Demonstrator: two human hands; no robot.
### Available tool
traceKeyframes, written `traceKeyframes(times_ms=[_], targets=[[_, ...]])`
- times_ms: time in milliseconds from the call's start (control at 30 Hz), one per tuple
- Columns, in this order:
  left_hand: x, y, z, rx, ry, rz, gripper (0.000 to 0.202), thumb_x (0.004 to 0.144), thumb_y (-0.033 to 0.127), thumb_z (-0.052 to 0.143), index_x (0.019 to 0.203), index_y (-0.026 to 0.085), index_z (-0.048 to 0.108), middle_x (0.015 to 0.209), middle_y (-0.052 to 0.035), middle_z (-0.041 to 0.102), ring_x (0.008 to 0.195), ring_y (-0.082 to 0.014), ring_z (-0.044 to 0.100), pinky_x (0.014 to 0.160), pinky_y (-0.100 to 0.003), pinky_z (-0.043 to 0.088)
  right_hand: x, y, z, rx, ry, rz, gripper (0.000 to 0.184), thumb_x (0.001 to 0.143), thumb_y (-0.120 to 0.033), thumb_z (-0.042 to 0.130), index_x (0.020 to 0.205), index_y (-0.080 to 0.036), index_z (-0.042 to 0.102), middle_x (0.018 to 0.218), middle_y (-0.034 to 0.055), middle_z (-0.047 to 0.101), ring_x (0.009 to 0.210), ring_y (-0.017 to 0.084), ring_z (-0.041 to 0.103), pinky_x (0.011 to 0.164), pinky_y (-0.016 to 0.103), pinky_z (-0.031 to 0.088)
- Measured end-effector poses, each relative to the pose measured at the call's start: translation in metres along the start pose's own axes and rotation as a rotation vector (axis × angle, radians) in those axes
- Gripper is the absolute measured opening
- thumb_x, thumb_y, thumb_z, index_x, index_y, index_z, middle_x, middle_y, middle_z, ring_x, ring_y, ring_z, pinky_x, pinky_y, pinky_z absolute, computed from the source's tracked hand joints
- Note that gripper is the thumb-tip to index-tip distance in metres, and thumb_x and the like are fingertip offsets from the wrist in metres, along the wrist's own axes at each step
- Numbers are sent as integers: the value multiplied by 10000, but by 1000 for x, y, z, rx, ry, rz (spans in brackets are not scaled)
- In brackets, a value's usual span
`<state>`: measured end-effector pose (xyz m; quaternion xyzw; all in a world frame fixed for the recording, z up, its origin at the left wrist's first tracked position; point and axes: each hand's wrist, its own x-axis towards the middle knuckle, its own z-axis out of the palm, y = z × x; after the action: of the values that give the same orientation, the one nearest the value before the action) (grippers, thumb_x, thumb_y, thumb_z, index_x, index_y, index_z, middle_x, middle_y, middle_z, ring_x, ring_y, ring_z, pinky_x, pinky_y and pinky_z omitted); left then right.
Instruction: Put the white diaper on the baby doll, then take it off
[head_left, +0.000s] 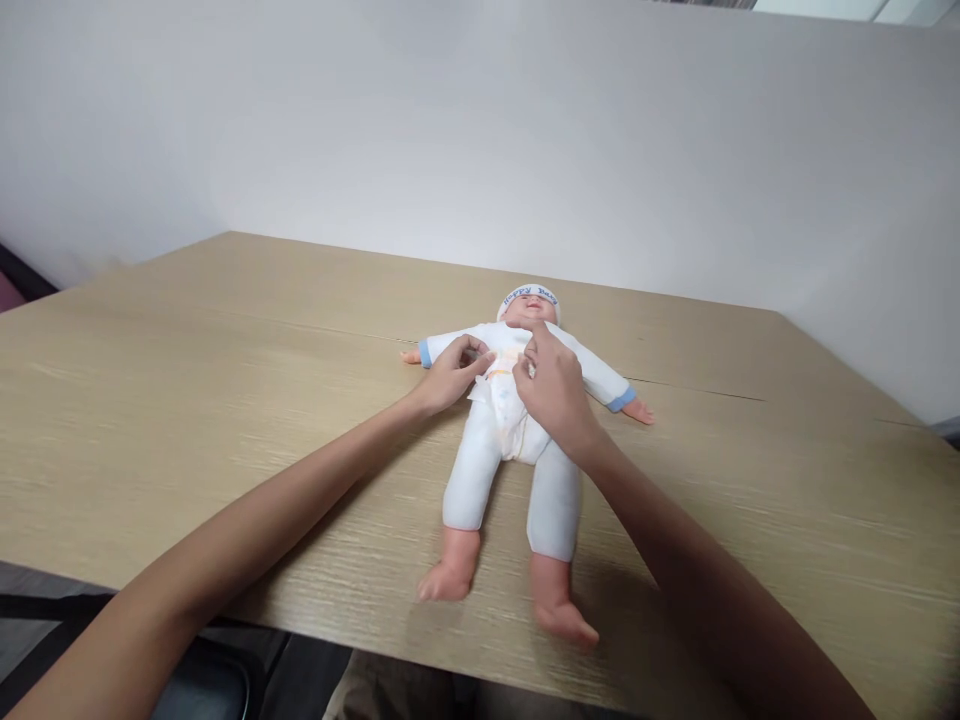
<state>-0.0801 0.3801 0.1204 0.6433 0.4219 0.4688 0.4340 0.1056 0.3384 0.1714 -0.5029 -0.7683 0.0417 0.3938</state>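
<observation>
A baby doll [501, 430] lies on its back on a light wooden table [225, 400], head away from me, bare feet towards me. It wears a white romper with blue cuffs and a white cap with blue lettering. My left hand [450, 374] rests on the doll's chest, fingers pinched on the romper's front edge. My right hand [551, 385] is over the chest just below the chin, fingers curled and pinching the other side of the romper's front. The front of the suit looks partly parted at the chest.
A plain white wall [480, 130] stands behind the table. The table's near edge [300, 630] runs along the bottom, with a dark chair and my lap below it.
</observation>
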Motion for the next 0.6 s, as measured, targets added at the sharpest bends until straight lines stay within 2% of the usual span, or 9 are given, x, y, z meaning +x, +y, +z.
traceKeyframes(times_ms=[67,133,233,267,333,400,500,600], targets=[[-3,2,-4,51,57,-27,286,1000,494,677,1006,217,607,882,-19,658,785,-180,597,712,-306,462,-2,-2,-12,1,60,-87,562,835,20,435,1276,-225,683,957,45,652,839,238,616,798,366,465],[-9,8,-10,109,129,-40,255,1029,475,642,1015,221,618,918,-34,691,824,-198,624,770,-335,488,-7,-2,-32,19,128,-142,419,861,-9,467,1131,-240,688,1029,58,670,831,223,611,795,362,479],[-20,25,-15,195,196,17,220,1048,453,636,1057,235,657,1084,-48,736,914,-213,637,888,-376,504,-21,5,-66,28,189,-40,94,924,-225,683,1009,-249,649,981,40,678,771,206,594,740,348,479],[-23,33,-14,245,194,82,207,1049,443,639,1067,239,671,1146,-49,742,958,-221,639,923,-387,504,-26,10,-74,24,159,37,151,921,-328,748,991,-252,638,936,28,679,745,202,590,721,346,472],[-26,48,-7,368,134,259,199,1060,431,628,1084,246,697,1208,-54,745,1062,-245,639,994,-410,498,-35,20,-82,15,28,198,308,917,-518,784,956,-256,629,831,4,675,701,200,588,695,343,448],[-24,61,5,487,18,420,220,1070,440,617,1127,249,711,1226,-64,747,1167,-274,629,1072,-439,482,-40,31,-80,9,-119,301,396,941,-635,731,903,-257,621,759,-4,671,687,202,596,689,341,423],[-14,71,28,635,-156,495,273,1064,450,617,1224,240,690,1325,-83,738,1295,-316,598,1156,-492,443,-37,43,-66,-5,-218,302,389,982,-600,658,819,-255,582,744,7,682,711,206,598,695,336,388],[-1,70,44,767,-231,453,296,1065,424,579,1271,228,662,1369,-93,732,1355,-350,564,1167,-540,424,-27,49,-55,4,-234,259,347,1006,-476,595,748,-254,529,706,5,645,706,202,560,687,338,350]])
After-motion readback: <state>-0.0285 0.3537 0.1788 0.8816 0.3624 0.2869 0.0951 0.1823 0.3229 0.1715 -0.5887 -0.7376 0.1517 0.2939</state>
